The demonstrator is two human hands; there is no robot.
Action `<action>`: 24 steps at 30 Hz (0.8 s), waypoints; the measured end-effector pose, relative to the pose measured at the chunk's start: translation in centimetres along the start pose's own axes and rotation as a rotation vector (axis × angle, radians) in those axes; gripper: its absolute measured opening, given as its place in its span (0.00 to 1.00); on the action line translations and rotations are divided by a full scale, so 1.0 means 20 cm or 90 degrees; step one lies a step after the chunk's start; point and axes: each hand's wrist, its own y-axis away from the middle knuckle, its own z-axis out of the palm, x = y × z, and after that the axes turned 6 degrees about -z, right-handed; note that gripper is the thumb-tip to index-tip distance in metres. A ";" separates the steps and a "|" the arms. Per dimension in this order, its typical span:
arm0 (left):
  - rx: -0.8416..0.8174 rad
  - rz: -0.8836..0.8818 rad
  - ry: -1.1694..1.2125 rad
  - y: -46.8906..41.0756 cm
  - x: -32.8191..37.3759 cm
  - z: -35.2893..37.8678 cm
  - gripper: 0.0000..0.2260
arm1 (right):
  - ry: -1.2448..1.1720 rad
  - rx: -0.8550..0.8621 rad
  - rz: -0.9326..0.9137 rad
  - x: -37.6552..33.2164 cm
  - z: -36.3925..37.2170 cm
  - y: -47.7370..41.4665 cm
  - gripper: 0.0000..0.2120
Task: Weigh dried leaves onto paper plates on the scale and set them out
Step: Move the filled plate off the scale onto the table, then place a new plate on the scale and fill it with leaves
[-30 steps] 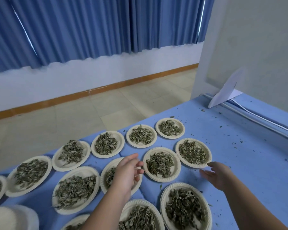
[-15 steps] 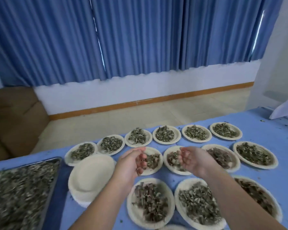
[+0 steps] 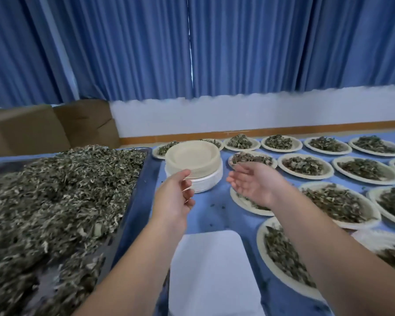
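Just beyond the left fingers (image 3: 188,194) stands a stack (image 3: 192,159) of empty paper plates, beige ones on top of white ones. To the left of these fingers is a dark tray (image 3: 135,201), filled high with loose dried leaves (image 3: 55,197). To the right of the right fingers (image 3: 235,179), and also beyond them, many plates (image 3: 304,176) lie in rows on the blue table (image 3: 219,215), each one with a small heap of leaves in it. One such plate (image 3: 244,204) lies directly under the right hand (image 3: 253,183) and is partly hidden by it. Nearer to the person than both hands, between the forearms, is the white scale (image 3: 212,270); its top is bare and the picture is blurred there.

The left hand (image 3: 173,197) is held above the table with its back to the camera. Its fingers are loosely curled and hold nothing, and the thumb points forward to the stack. The thumb tip overlaps the edge of the stack, but I cannot tell if it touches. The right hand is turned with the palm to the left and a little upward, the fingers nearly straight, slightly apart, and hold nothing. The two hands are near each other but do not touch.

Behind the table hang a blue curtain (image 3: 237,46) and, at far left, brown boxes (image 3: 43,126) stand.
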 end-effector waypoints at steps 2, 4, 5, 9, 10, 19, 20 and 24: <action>0.011 0.004 -0.001 0.10 -0.01 -0.08 0.03 | -0.006 0.014 0.005 0.04 -0.03 0.16 0.07; 0.019 0.018 -0.015 0.20 -0.03 -0.16 0.02 | -0.006 0.022 0.000 0.05 -0.07 0.31 0.08; 0.027 0.032 -0.024 0.24 -0.04 -0.19 0.03 | -0.002 0.023 -0.007 0.05 -0.09 0.37 0.07; 0.094 0.090 -0.104 0.34 -0.11 -0.33 0.06 | 0.016 0.025 -0.027 0.03 -0.12 0.54 0.08; 0.103 0.105 -0.126 0.34 -0.13 -0.36 0.07 | 0.027 0.029 -0.029 0.03 -0.12 0.56 0.08; 0.071 0.246 -0.394 0.22 -0.25 -0.54 0.10 | 0.433 0.027 -0.124 0.16 0.02 0.43 0.08; 0.075 0.243 -0.378 0.20 -0.24 -0.54 0.10 | 0.500 0.012 -0.153 0.17 0.05 0.40 0.09; 0.104 0.227 -0.330 0.14 -0.25 -0.57 0.11 | 1.020 -0.058 -0.369 0.16 0.20 0.23 0.15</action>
